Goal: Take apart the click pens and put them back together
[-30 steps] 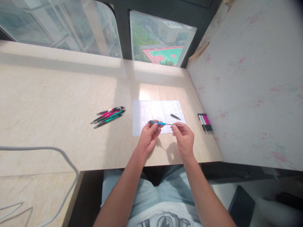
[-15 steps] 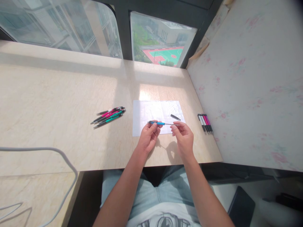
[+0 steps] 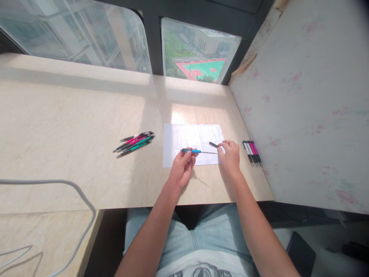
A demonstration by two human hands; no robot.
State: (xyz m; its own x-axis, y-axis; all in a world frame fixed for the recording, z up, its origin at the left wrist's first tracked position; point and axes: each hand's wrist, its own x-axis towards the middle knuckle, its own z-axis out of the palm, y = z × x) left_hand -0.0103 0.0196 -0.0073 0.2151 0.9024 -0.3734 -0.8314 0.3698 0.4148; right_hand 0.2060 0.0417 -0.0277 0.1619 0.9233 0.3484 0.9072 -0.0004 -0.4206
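My left hand pinches a blue pen barrel just above a white sheet of paper; a thin refill sticks out of the barrel toward the right. My right hand rests on the paper's right edge, its fingertips closed on a small dark pen tip piece lying there.
A loose bunch of pink and teal pens lies left of the paper. A row of several pens lies by the wall on the right. A grey cable loops across the lower left. The beige desk runs back to the windows.
My right hand has let go of the refill's end and moved up and right to the dark tip piece on the paper. The left hand still holds the blue barrel.
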